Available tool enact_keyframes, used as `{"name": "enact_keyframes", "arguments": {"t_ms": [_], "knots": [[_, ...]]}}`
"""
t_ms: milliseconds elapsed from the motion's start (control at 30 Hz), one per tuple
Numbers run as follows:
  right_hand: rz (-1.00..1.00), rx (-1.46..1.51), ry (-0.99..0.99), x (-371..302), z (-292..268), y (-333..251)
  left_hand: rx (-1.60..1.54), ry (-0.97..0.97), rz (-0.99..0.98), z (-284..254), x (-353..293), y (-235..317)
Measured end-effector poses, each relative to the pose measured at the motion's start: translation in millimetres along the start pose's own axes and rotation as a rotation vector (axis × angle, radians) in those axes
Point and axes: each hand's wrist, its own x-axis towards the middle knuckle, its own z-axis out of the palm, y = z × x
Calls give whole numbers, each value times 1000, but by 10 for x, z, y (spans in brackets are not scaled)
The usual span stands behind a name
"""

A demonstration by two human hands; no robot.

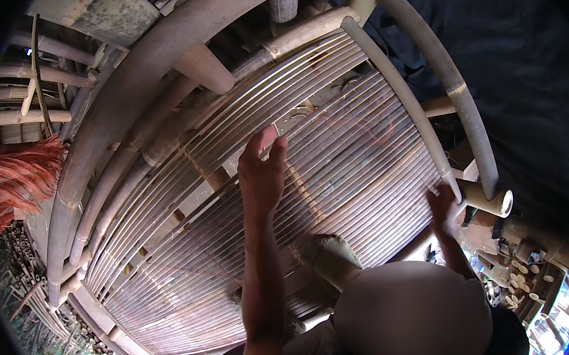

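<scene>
A panel of thin bamboo slats [372, 170] fills the middle of the frame, running aslant inside a bamboo frame [404, 96] of thick, bent poles. The left hand [260, 169] is near the centre, over the slats, its thumb held a little apart from the fingers; nothing shows plainly in that narrow space, and whether the fingertips touch a slat I cannot tell. The right hand [443, 207], at the right of the frame, is by the slats' ends, next to the side pole; it is dim, so its grip cannot be told. Toward the upper left the slats lie with uneven gaps, toward the lower right more closely. The step in hand seems to be setting or evening out the slats; the next move would call for a light pinch on one strip, with its far end kept steady against the side pole.
</scene>
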Motion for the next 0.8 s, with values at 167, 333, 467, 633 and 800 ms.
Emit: {"name": "enact_keyframes", "arguments": {"t_ms": [167,333,467,633,800], "knots": [[655,-72,-56,-1831,-87,662,335,-39,213,399,224,-418],[876,-60,-169,-2565,40,749,651,-208,24,837,566,-488],[881,-165,-398,-2486,-20,689,724,-216,14,981,610,-566],[432,-178,-48,-758,-28,332,730,-299,-113,924,627,-568],[24,-150,423,1294,374,-363,625,-307,-169,966,639,-511]]}}
